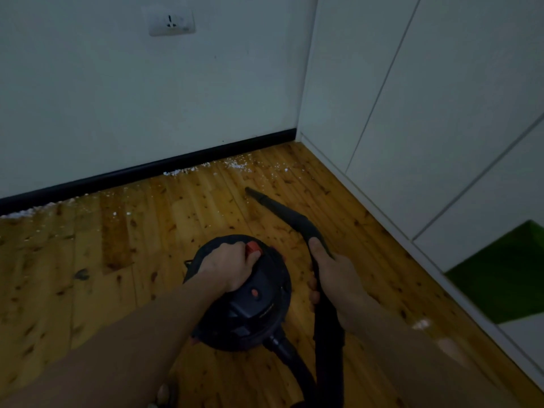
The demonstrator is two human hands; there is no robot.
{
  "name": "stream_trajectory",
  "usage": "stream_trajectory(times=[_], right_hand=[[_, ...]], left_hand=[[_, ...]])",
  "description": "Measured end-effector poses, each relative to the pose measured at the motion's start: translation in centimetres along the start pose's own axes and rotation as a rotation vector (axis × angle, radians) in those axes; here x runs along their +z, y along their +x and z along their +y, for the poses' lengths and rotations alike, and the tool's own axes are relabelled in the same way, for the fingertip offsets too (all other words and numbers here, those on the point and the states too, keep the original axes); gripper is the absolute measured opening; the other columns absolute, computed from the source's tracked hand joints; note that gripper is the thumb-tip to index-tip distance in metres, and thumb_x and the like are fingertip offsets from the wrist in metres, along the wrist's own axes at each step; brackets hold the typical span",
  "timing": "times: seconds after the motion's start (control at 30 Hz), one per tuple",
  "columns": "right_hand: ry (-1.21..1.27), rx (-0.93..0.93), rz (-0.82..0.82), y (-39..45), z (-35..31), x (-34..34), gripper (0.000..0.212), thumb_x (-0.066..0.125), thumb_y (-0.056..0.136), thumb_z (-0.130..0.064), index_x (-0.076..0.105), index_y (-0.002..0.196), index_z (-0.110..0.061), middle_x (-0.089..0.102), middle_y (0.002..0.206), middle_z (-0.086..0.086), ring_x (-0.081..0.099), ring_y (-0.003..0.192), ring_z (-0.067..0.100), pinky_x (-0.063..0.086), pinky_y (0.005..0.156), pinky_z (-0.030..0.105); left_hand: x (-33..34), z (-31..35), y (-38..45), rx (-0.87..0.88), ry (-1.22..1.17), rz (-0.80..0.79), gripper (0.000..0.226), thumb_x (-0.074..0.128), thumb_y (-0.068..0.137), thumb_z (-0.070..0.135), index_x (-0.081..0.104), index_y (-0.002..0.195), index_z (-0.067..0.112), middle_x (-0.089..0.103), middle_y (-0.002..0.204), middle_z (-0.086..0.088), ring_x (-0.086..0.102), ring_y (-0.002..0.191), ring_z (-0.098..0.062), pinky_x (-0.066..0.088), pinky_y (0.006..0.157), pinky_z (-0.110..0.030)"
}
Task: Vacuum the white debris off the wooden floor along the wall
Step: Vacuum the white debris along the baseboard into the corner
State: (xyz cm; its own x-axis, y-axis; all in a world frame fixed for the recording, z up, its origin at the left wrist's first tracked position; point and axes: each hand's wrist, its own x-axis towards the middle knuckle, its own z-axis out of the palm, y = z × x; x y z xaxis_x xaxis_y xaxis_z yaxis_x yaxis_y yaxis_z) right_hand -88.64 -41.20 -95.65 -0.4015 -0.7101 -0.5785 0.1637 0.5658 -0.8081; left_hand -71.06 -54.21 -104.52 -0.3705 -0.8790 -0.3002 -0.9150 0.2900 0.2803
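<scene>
Vacuum prep, nozzle short of the mess.
Left hand [232,267] grips the round black canister vacuum [245,301] top by its red switch; right hand [332,278] grips the black hose wand [282,209], aimed at white debris [235,164] along the black baseboard [164,167] on the wooden floor [147,231].

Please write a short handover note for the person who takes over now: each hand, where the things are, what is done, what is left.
Left hand: grip on the top handle of the black canister vacuum, which stands on the wooden floor.
Right hand: grip on the black hose wand; its nozzle tip points toward the wall, short of the mess.
White debris lies along the black baseboard, from the left edge to near the corner.
Done: nothing visibly cleared.
Left: vacuum the whole strip.
</scene>
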Motion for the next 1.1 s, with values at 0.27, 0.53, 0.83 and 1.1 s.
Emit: stream_trajectory(times=[0.27, 0.53, 0.83, 1.1], right_hand=[[-0.034, 0.004, 0.100, -1.7, 0.7, -2.6, 0.050, 0.055, 0.102, -0.058, 0.058, 0.087, -0.011, 0.056, 0.067, 0.009, 0.052, 0.046, 0.018, 0.048, 0.050, 0.031], [-0.092, -0.041, 0.084, -2.3, 0.7, -1.4, 0.050, 0.053, 0.104, -0.055, 0.057, 0.084, -0.009, 0.056, 0.065, 0.010, 0.052, 0.045, 0.019, 0.048, 0.048, 0.030], [-0.139, -0.067, 0.042, -0.9, -0.6, 0.7, 0.048, 0.054, 0.104, -0.055, 0.057, 0.085, -0.010, 0.055, 0.064, 0.007, 0.052, 0.044, 0.017, 0.048, 0.047, 0.031], [-0.195, -0.098, -0.098, 1.2, -0.3, 8.1, 0.036, 0.058, 0.105, -0.044, 0.059, 0.097, -0.009, 0.057, 0.058, 0.006, 0.055, 0.044, 0.020, 0.053, 0.046, 0.032]], left_hand=[[0.3, 0.0, -0.3, 0.018, 0.004, 0.120, 0.057, 0.032, 0.101, 0.071, 0.057, 0.093, 0.020, 0.064, 0.091, -0.005, 0.064, 0.082, -0.026, 0.057, 0.074, -0.042], [0.6, -0.2, -1.4, 0.076, 0.037, 0.189, 0.049, 0.029, 0.106, 0.061, 0.052, 0.107, 0.018, 0.066, 0.093, -0.007, 0.065, 0.082, -0.030, 0.056, 0.071, -0.044], [-0.2, -4.3, -0.7, 0.151, -0.518, 0.327, 0.044, 0.035, 0.112, 0.037, 0.061, 0.093, 0.007, 0.064, 0.083, -0.008, 0.060, 0.078, -0.022, 0.043, 0.073, -0.038], [2.7, -8.5, 0.3, 0.207, -0.419, 0.484, 0.026, 0.044, 0.109, 0.029, 0.065, 0.104, 0.013, 0.058, 0.099, -0.006, 0.056, 0.095, -0.023, 0.047, 0.087, -0.040]])
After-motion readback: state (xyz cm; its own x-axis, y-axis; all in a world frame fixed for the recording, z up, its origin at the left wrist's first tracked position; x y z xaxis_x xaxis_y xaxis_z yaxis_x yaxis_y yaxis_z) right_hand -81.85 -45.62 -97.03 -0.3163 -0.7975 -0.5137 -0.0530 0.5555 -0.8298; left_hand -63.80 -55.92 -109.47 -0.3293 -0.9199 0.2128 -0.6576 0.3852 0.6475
